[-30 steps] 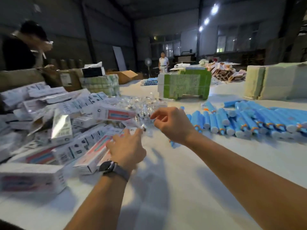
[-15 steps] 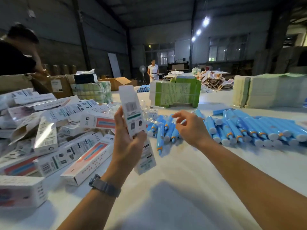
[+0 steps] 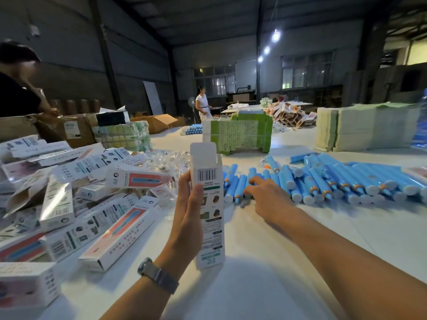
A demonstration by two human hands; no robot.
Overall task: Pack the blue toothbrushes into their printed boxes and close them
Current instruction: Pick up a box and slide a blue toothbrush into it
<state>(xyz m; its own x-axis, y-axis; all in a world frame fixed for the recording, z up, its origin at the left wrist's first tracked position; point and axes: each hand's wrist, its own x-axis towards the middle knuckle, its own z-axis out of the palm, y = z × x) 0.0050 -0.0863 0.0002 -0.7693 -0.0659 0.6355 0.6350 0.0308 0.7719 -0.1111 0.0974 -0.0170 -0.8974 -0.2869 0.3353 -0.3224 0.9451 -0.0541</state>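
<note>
My left hand [image 3: 188, 211] grips a white printed box [image 3: 209, 204] upright above the table, its top flap open and its barcode side toward me. To its right, my right hand [image 3: 265, 197] lies palm down with its fingers on the near end of a row of blue toothbrushes [image 3: 323, 181] with orange rings, spread across the white table [image 3: 288, 285]. Whether the fingers hold one brush I cannot tell. A heap of printed boxes [image 3: 76, 204] lies at the left.
Small clear plastic pieces [image 3: 166, 160] lie behind the box heap. A green stack of flat cartons [image 3: 238, 132] and a pale stack [image 3: 365, 125] stand at the back. Brown cartons [image 3: 76, 130] and a person [image 3: 16, 88] are at far left; another person [image 3: 202, 103] stands far off.
My left hand took a box from the heap and raised it upright in front of me. My right hand moved right and down onto the blue toothbrushes.
</note>
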